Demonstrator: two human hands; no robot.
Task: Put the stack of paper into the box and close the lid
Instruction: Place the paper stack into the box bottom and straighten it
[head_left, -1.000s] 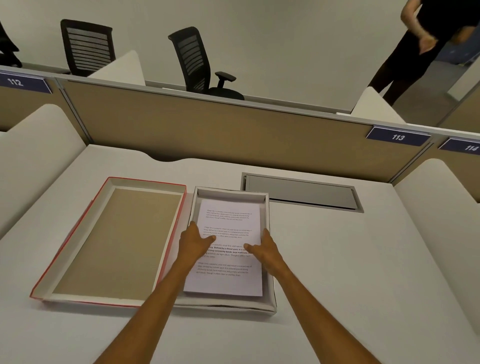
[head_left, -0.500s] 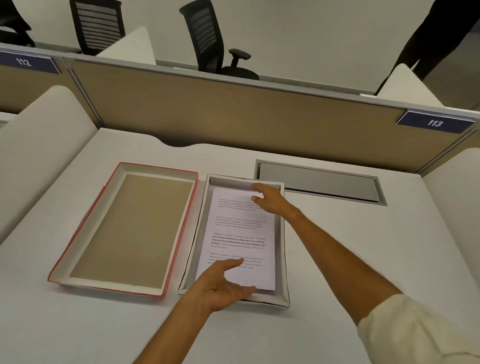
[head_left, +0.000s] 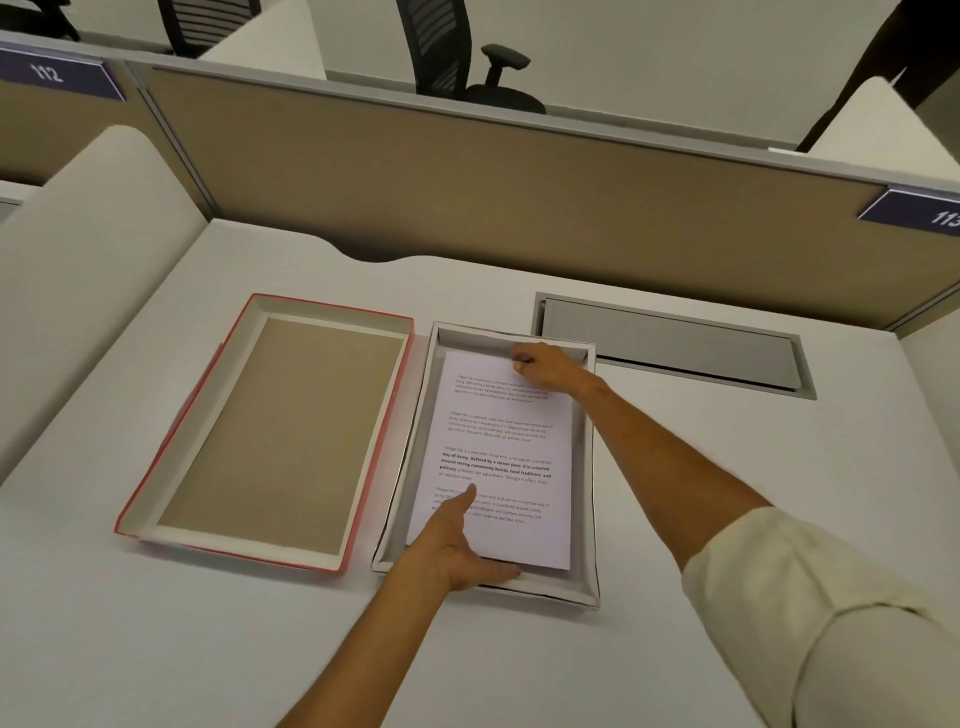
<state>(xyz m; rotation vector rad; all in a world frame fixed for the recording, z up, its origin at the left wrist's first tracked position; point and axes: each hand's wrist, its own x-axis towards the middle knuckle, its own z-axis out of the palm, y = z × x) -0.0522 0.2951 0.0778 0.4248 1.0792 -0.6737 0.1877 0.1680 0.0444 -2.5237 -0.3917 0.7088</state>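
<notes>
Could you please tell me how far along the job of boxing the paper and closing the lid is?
Done: the stack of paper lies inside the box. In hand: the left hand presses its near end, the right hand its far end, seating it. Left: the red-edged lid lies upturned beside the box and must go on.

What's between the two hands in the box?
Printed paper in the box, seen in the head view: right hand at its far end, left hand at its near end.

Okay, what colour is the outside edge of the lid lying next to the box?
Red on the outside of the lid, white inner walls and a tan inside, clear in the head view.
</notes>
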